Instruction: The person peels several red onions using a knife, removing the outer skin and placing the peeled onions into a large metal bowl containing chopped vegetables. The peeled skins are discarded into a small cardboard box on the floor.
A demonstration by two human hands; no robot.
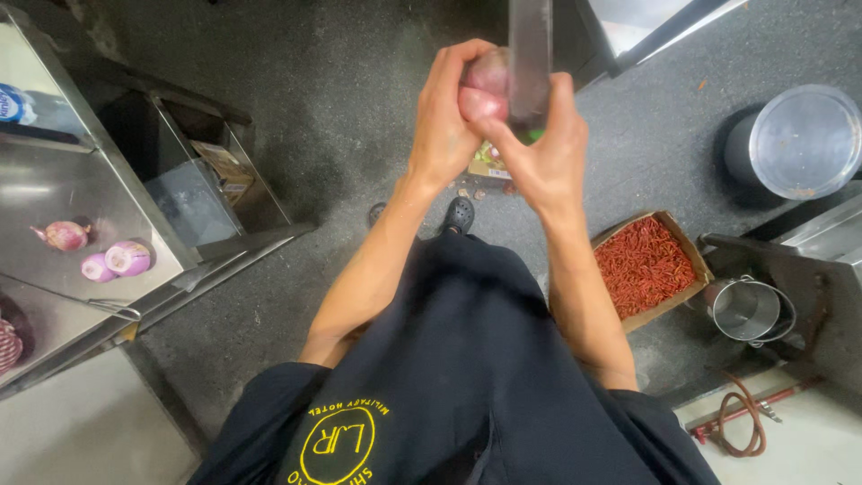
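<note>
L hand [446,126] and R hand [539,153] meet over the grey floor [359,108], held out in front of the person's dark apron [467,359]. L hand's fingers are curled tight round a red onion [485,85], cupping it from the left w/ the thumb over the top. R hand grips a broad knife [530,49], blade flat against the onion's right side and running up out of view; fingers closed round it near the handle end, handle itself hidden.

All other places rel. to the onion: directly below it on the floor, a small printed carton [489,164] and a black shoe [460,214]. Lower right, a cardboard box of red chillies [645,265]; further right of that a small steel pot [747,310]. Far right, about level, a big steel pot w/ clear lid [795,139]. Far lower left, a steel worktop [54,189] carrying three more onions: one unpeeled [65,235], two peeled purple ones [117,260] touching each other.
</note>
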